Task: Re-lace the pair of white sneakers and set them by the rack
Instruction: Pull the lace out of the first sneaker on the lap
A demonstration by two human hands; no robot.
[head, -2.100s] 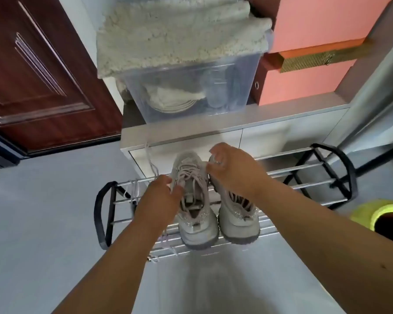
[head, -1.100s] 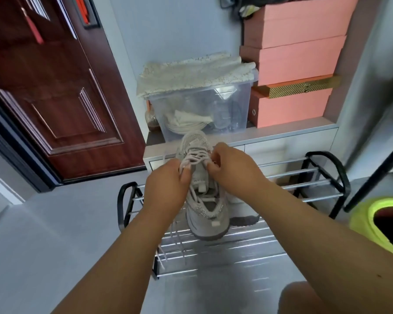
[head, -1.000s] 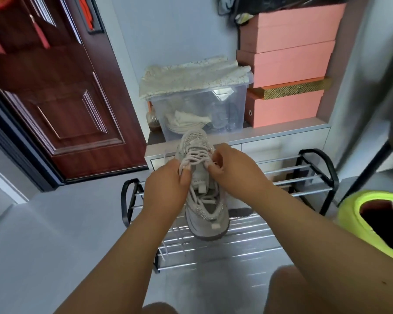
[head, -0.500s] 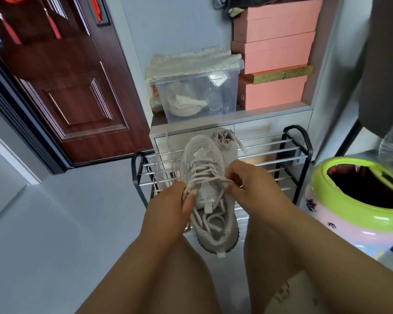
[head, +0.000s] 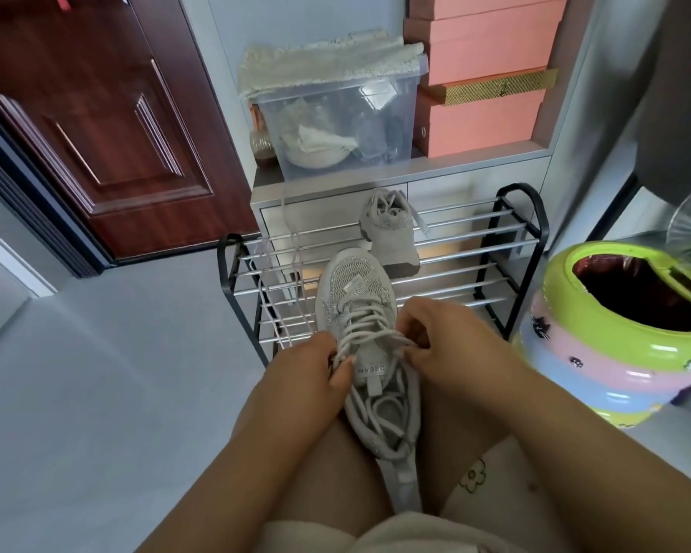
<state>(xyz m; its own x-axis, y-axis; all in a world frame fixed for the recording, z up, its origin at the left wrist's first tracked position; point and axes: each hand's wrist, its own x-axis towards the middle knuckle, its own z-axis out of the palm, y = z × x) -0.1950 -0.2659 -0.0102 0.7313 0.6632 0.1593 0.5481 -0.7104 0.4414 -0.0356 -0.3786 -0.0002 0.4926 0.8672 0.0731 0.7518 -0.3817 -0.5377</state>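
Observation:
One white sneaker (head: 356, 285) lies between my knees, toe pointing away toward the rack. My left hand (head: 316, 365) pinches its lace at the left of the tongue. My right hand (head: 443, 341) pinches the lace on the right side. Loose lace is coiled inside the shoe's opening. The second white sneaker (head: 391, 229) stands on the top bars of the metal shoe rack (head: 507, 249), heel toward me. A separate loose lace (head: 284, 289) hangs over the rack's left side.
A colourful round bin (head: 615, 325) stands on the floor at the right of the rack. Behind the rack is a low cabinet with a clear storage box (head: 336, 121) and pink boxes (head: 483, 73). A dark wooden door (head: 96, 113) is at the left.
I have lifted one sneaker off the rack and brought it down between my knees. The view dropped lower. The other sneaker stays on the rack. Both hands kept hold of the lace.

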